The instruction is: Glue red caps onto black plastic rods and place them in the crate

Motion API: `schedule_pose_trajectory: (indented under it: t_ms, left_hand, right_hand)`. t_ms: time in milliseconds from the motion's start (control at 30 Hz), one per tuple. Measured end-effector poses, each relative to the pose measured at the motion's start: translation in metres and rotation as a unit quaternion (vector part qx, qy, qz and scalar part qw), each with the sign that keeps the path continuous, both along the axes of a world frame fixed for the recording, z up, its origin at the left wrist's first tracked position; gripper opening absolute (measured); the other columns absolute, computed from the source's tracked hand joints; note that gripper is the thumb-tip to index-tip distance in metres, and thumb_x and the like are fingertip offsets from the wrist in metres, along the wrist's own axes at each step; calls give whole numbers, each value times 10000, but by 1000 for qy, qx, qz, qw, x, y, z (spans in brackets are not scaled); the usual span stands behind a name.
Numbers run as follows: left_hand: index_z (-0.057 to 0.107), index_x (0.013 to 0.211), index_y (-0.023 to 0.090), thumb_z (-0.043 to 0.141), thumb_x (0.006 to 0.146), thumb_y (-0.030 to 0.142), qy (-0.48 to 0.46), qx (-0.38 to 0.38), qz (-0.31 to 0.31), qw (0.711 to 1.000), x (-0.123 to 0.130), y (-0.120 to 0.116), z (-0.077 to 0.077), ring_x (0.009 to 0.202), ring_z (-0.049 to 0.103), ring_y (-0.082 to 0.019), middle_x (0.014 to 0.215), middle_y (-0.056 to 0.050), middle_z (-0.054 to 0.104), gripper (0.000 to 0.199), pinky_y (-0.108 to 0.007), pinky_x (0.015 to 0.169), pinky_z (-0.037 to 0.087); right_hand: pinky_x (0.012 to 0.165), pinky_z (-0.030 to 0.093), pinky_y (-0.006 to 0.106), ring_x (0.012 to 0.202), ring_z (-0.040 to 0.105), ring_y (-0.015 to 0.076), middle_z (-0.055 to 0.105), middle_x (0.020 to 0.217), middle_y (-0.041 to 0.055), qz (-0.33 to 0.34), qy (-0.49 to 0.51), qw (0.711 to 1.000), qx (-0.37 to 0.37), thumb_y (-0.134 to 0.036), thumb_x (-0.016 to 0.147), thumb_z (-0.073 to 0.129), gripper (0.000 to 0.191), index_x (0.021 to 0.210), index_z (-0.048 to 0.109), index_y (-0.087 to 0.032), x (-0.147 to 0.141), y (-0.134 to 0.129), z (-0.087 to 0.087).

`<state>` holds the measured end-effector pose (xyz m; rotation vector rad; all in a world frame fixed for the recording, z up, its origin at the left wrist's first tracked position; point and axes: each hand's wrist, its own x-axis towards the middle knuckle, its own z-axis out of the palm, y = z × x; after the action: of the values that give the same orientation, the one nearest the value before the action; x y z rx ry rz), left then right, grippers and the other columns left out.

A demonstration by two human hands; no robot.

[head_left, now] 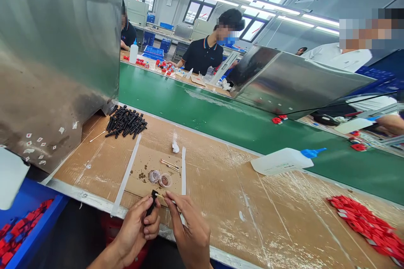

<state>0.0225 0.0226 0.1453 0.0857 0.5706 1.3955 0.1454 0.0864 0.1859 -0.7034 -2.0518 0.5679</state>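
At lower center of the frame: black part, held tilted above the near edge of the cardboard-covered worktop, head end up. Around its shaft: left hand, with thumb and fingers clamped on the part. Just right of it: right hand, with thumb and index finger pinched together on the thin stick of a swab. Swab tip at the head of the part; exact contact too small to confirm.

Directly above the hands: clear cup and second cup, side by side, with brown spots on the cardboard to their left. Above and right of the cups: loose swabs. Farther up: crumpled white wad. Flanking this area: left tape strip and right tape strip.

At left of center: heap of black parts, with single swab just below left. Right of center: white bottle with blue cap, lying on its side. At lower right: red parts, piled. At lower left: blue bin, containing red and blue pieces. Across the middle: green belt. Beyond, at upper center: co-worker in dark shirt.
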Motion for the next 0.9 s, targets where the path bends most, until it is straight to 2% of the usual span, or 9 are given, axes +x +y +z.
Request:
schedule_pose_trajectory:
  t_ms: [67,167,233,367,533,700,733,800,900]
  left_hand:
    - [570,918,135,553,908,395,-2,-3,9,1000,1,0,-1,423,200,-33,543,92,268,260,-199,429,133]
    - [573,916,131,579,890,406,-6,-15,18,1000,0,0,0,422,198,-33,537,94,266,276,-197,427,136]
    - [572,910,134,603,874,417,-8,-20,17,1000,-1,-1,2,422,192,-31,536,95,265,287,-192,426,135]
    - [568,882,142,673,818,435,-13,-16,11,1000,-2,-3,4,415,169,-26,523,100,261,318,-180,414,113]
    - [585,886,130,695,799,433,-33,-18,6,999,0,-9,7,401,153,-20,503,107,253,334,-171,399,104]
    - [592,878,118,713,792,373,-98,-3,-27,995,-1,-20,20,400,159,-21,493,108,263,296,-160,397,130]
    - [589,870,119,711,793,362,-117,3,-43,992,-1,-22,24,395,154,-23,486,109,264,282,-158,394,133]
    - [579,856,126,694,803,353,-155,21,-83,984,-3,-25,30,378,129,-29,467,112,262,260,-158,384,133]
    - [548,826,150,638,829,349,-184,54,-139,972,-6,-29,36,356,82,-41,444,114,259,219,-165,378,120]
  right_hand:
    - [769,547,279,868,687,175,732,972,46,-34,7,999,-26,-100,887,615,284,1128,659,-243,2,2,-3]
    - [769,532,287,846,691,192,740,961,51,-129,33,987,-95,-242,895,633,148,1026,700,-226,6,10,-11]
    - [769,524,297,847,689,208,745,952,58,-178,51,970,-155,-339,884,639,180,980,714,-206,6,19,-16]
    - [740,507,308,792,669,209,742,926,65,-170,50,955,-238,-451,861,634,305,970,723,-181,3,37,-22]
    - [723,482,333,753,627,210,725,924,77,-149,-1,959,-243,-512,842,623,376,992,740,-187,0,49,-20]
    - [789,476,381,807,609,233,703,990,104,-223,13,948,-227,-540,823,627,467,1134,696,-198,11,31,-11]
    - [816,479,383,846,621,240,705,1004,106,-216,38,943,-251,-535,830,622,444,1115,703,-203,14,21,-10]
    - [848,491,373,914,645,251,723,1001,102,-149,85,926,-336,-523,820,644,392,1043,733,-214,16,1,-9]
    - [776,527,341,791,678,229,745,807,72,-9,139,866,-479,-516,777,704,380,1017,760,-227,10,-26,-14]
